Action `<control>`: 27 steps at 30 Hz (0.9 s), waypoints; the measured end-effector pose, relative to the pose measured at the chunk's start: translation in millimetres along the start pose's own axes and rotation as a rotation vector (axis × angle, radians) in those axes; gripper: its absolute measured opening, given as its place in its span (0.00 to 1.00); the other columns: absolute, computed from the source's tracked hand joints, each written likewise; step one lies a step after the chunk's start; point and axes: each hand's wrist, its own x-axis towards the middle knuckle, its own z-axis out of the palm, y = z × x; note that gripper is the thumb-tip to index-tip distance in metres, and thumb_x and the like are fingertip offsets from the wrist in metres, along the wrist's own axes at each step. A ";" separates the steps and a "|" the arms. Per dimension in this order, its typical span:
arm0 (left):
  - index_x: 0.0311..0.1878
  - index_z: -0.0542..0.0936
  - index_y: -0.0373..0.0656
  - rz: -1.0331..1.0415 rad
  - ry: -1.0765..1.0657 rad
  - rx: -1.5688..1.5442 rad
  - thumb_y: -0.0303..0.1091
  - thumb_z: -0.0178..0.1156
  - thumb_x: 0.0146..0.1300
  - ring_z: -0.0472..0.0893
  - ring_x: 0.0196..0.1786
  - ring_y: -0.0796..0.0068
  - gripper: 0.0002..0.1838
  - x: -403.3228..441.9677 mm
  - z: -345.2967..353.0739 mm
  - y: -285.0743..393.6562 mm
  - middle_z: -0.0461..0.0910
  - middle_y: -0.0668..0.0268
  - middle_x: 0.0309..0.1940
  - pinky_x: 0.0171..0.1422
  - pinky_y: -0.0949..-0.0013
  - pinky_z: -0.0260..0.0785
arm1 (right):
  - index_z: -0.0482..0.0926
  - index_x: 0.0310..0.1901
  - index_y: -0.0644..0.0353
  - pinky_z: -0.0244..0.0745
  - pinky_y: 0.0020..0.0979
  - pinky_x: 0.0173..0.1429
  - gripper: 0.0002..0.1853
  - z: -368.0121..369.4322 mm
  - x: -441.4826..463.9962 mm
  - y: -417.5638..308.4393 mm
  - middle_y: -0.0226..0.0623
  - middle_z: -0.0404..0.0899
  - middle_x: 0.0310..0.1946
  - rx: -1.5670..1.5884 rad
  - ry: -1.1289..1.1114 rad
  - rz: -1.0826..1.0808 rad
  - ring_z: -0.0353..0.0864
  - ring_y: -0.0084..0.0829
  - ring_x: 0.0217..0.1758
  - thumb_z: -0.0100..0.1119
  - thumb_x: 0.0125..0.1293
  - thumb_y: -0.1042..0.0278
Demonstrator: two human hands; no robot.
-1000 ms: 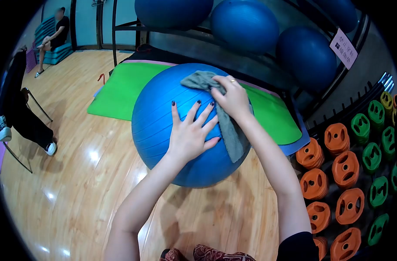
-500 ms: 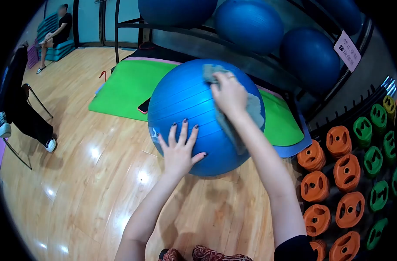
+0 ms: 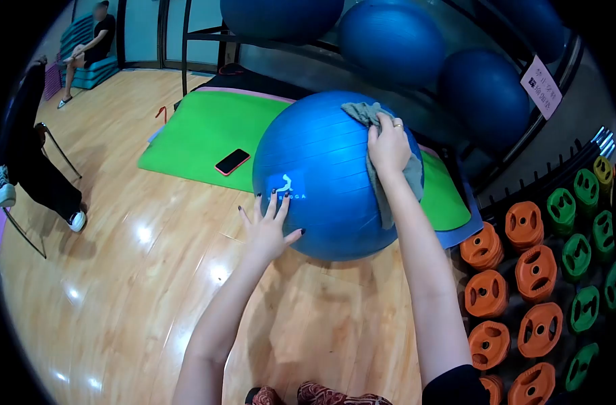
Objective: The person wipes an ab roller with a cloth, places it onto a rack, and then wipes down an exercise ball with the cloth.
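While the left hand (image 3: 264,235) is splaying at the near left of a glossy blue exercise ball (image 3: 328,158), the right hand (image 3: 390,150) is clutching a grey-green fabric cloth (image 3: 414,177) against its upper right; a flat bright-green mat (image 3: 200,135) is lying behind.

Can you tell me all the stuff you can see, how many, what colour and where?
Big ball: one, blue, in front of the person
Cloth: one, grey-green, on the ball
Phone: one, black with pinkish edge, on the mat
Mat: apparently one, green, beyond the ball
Other balls: at least four, blue, on the rack
Rack: one, black, at the back
Sign: one, pink, upper right
Weight plates: many, orange, green, yellow, right
Seated person: one, dark clothes, upper left
Chair: one, dark, left
Floor: one, wood-brown, below
Left hand: one, dark nails, at the ball's logo
Right hand: one, ringed, on the cloth
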 end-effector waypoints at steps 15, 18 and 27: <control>0.67 0.61 0.50 0.191 0.162 -0.151 0.37 0.62 0.43 0.51 0.70 0.55 0.42 -36.6 20.1 104.3 0.52 0.61 0.70 0.66 0.33 0.43 | 0.78 0.45 0.48 0.75 0.39 0.40 0.14 2.8 -6.1 0.3 0.36 0.73 0.42 -0.098 0.115 -0.086 0.75 0.40 0.44 0.57 0.56 0.63; 0.66 0.62 0.51 0.181 0.157 -0.159 0.34 0.61 0.42 0.52 0.70 0.56 0.42 -35.3 24.8 101.4 0.54 0.62 0.69 0.67 0.35 0.42 | 0.77 0.43 0.49 0.75 0.40 0.39 0.12 -2.4 -14.0 -3.9 0.37 0.73 0.40 -0.050 0.149 -0.189 0.75 0.40 0.42 0.56 0.56 0.64; 0.68 0.59 0.58 0.134 0.092 -0.026 0.38 0.62 0.44 0.50 0.71 0.55 0.43 -22.2 9.7 67.0 0.52 0.68 0.70 0.69 0.38 0.41 | 0.77 0.40 0.46 0.75 0.37 0.33 0.11 -13.7 -36.3 -13.1 0.35 0.73 0.33 0.080 -0.028 -0.612 0.76 0.38 0.35 0.58 0.53 0.66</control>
